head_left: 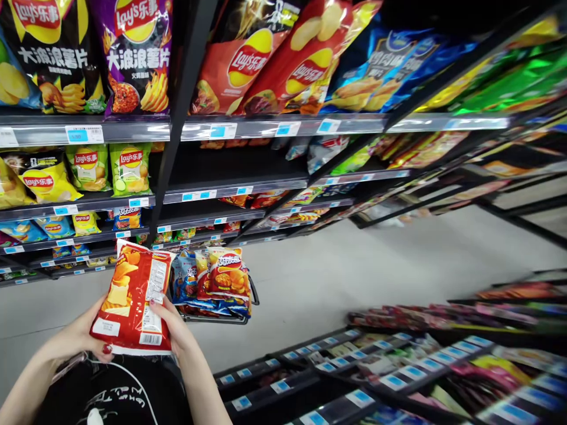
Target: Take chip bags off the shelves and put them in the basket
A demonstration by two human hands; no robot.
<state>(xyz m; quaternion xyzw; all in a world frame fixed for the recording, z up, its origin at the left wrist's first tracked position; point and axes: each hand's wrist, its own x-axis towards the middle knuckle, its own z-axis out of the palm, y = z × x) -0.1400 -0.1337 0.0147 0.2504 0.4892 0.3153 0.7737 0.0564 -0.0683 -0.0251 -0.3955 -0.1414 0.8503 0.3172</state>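
1. The red bag [133, 289] sits between both hands, just before the filled basket [254, 293].
2. The left hand [86, 330] clamps its lower left corner.
3. The right hand [176, 327] clamps its right edge.

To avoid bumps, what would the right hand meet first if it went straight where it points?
The red bag, which the right hand holds; beyond, probably the shelves, though depth is unclear.

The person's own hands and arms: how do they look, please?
The left hand and right hand are gloveless, each showing a red-painted nail. The forearms are bare, with no sleeve or watch in sight. Between them, a white cable crosses the black top, which bears white lettering.
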